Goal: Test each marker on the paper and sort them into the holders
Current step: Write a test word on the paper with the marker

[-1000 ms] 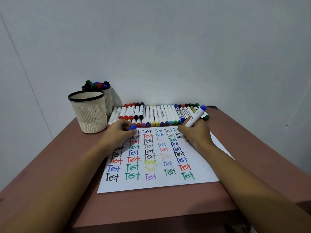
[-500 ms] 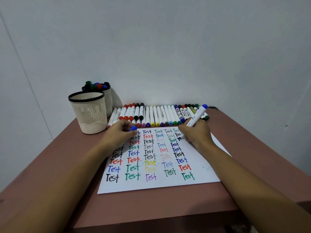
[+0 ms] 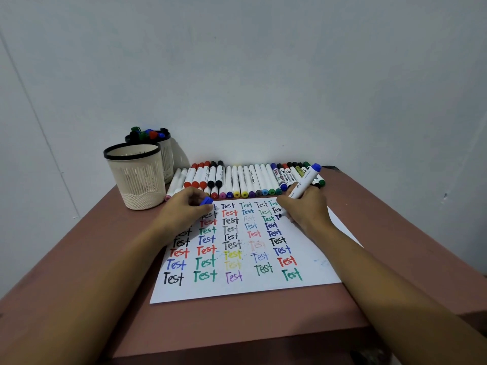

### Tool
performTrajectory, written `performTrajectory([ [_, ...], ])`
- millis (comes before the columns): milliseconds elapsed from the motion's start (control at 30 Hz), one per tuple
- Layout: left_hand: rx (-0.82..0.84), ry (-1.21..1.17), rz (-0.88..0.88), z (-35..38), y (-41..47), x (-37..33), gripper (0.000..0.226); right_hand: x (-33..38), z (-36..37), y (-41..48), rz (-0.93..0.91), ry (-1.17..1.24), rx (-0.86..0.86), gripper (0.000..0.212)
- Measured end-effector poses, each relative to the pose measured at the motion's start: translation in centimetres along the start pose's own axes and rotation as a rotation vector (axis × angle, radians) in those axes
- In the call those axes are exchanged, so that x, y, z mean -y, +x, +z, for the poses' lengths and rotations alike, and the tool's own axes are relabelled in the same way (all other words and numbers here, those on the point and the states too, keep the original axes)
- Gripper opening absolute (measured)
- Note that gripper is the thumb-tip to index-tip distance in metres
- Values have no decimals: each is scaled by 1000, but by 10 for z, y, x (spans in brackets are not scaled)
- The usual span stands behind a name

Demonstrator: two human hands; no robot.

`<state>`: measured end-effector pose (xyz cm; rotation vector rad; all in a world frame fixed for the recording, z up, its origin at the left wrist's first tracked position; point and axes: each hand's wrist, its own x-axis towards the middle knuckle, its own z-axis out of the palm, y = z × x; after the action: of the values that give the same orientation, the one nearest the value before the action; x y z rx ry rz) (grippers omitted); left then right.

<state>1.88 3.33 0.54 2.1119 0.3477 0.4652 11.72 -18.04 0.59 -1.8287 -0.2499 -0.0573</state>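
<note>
Reddish-brown table (image 3: 263, 320), set against a pale wall (image 3: 263, 75), bearing all items below.

White paper (image 3: 247, 288), flat at the table's middle, covered with rows of the word "Test" in black, red, green, blue, yellow and purple.

Row of markers (image 3: 245, 180), lying side by side along the far edge of the paper, white barrels, caps in mixed colours.

Cream holder (image 3: 135, 180), black-rimmed, upright at far left beside the row; what it contains cannot be told.

Second holder (image 3: 164, 154), just behind the first, upright, filled with markers, coloured caps showing above its rim.

Right hand (image 3: 305, 209), resting on the paper's upper right, fingers closed around a white marker (image 3: 304, 183) with a blue end; marker tilted up and away, its tip down at the paper.

Left hand (image 3: 184, 209), resting on the paper's upper left, fingers pinching a blue cap (image 3: 207, 201).
</note>
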Motion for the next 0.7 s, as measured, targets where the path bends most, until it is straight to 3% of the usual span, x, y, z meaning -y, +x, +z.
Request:
performTrajectory([
  [700, 8, 17, 14, -1, -1, -1, 17, 1, -1, -1, -22, -54, -53, 21],
])
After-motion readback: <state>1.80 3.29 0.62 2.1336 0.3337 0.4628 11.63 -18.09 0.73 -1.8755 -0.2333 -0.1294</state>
